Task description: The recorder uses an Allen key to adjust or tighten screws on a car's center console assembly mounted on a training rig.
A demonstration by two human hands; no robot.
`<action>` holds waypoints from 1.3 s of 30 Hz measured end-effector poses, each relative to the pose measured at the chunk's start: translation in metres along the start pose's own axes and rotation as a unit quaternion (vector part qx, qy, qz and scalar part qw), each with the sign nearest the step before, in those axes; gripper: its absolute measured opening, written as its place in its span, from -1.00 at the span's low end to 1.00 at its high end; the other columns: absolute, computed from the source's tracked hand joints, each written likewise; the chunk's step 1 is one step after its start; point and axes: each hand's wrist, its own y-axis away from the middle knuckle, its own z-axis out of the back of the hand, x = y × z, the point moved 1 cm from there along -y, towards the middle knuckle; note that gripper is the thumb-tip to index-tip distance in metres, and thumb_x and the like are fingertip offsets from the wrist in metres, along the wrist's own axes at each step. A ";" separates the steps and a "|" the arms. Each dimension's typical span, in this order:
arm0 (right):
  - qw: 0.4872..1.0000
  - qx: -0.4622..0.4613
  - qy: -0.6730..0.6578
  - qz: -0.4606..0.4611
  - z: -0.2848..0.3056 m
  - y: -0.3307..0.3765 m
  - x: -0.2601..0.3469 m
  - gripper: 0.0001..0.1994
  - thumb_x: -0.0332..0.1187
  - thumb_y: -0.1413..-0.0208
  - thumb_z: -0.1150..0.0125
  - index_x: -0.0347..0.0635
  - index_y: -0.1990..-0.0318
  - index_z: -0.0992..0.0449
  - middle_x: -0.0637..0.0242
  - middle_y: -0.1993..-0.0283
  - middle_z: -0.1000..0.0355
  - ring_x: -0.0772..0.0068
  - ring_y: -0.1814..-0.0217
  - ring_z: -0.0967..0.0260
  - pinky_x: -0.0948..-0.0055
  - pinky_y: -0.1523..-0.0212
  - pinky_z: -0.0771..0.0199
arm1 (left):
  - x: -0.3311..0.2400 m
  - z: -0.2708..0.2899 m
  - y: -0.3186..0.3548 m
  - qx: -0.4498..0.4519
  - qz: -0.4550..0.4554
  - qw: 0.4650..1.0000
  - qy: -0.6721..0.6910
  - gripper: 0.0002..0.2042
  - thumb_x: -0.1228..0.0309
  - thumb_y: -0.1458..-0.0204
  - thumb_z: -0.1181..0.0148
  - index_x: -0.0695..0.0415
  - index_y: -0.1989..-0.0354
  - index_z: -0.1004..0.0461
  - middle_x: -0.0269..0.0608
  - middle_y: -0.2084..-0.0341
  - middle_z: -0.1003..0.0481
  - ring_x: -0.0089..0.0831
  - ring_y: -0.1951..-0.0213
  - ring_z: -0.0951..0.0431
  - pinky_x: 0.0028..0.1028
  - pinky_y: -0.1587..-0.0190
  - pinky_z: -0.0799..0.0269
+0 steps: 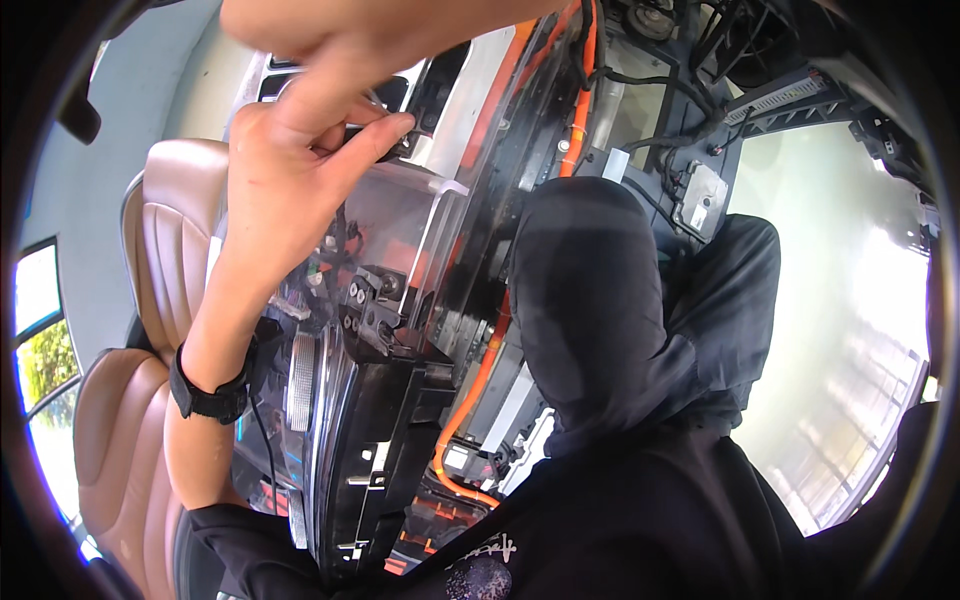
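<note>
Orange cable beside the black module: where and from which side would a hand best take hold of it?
Probably the orange cable is best gripped on its exposed lower curve, coming from the person's right. There it bows clear of the black module, leaving room for fingers; higher up it runs tight against the frame. The left hand pinches a small dark part near the top; what the right hand does is unclear.

Harsh daylight glare at right, dark fisheye-bent edges, centre shadowed.
</note>
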 end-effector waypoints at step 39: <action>0.996 0.077 -0.001 0.038 0.025 -0.010 0.001 -0.79 -0.32 -0.08 -0.30 -0.36 0.36 -0.62 0.08 0.41 -0.56 0.18 0.37 -0.53 0.27 0.26 -0.51 | 0.001 0.006 0.003 0.123 -0.009 0.991 -0.058 -0.90 0.48 0.01 -0.37 0.20 0.33 -0.63 -0.16 0.62 -0.46 -0.34 0.58 -0.38 -0.40 0.46 -0.31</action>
